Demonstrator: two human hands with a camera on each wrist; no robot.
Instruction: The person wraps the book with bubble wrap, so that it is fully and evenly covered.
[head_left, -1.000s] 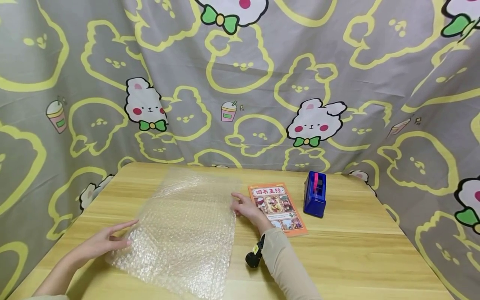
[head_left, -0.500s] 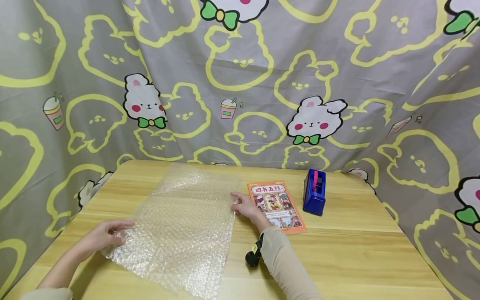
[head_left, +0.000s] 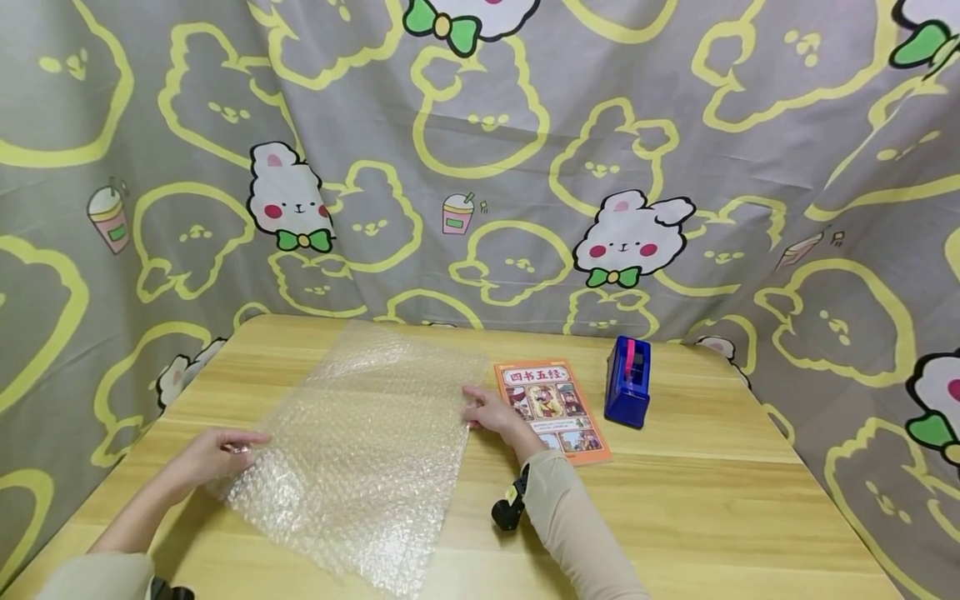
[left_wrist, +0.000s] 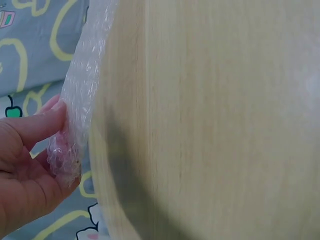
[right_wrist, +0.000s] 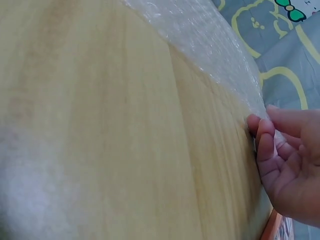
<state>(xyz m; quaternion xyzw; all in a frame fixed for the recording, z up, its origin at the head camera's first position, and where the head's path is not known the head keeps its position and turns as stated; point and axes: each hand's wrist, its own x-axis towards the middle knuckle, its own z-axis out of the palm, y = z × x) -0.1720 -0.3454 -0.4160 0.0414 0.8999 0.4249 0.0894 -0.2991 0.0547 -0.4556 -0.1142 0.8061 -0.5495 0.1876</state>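
Observation:
A clear sheet of bubble wrap (head_left: 352, 450) lies slantwise across the left half of the wooden table, its surface glinting. My left hand (head_left: 213, 458) grips its left edge, thumb on one face and fingers folded behind. Up close in the left wrist view, the wrap (left_wrist: 85, 80) bunches inside the left hand (left_wrist: 35, 155). On the opposite edge, my right hand (head_left: 491, 412) pinches the sheet beside the book. In the right wrist view, the thumb and fingertips of the right hand (right_wrist: 290, 155) meet at the margin of the wrap (right_wrist: 205, 45).
Right of the wrap lies an orange-covered book (head_left: 555, 408), partly behind the right wrist. Farther right stands a blue tape dispenser (head_left: 628, 383) with a pink part on top. A patterned grey curtain (head_left: 517, 167) hangs behind the wooden table (head_left: 697, 500).
My left hand has shifted a little away from me and closed its fingers on the wrap's edge. The near end of the sheet has swung slightly left. The right hand keeps its place.

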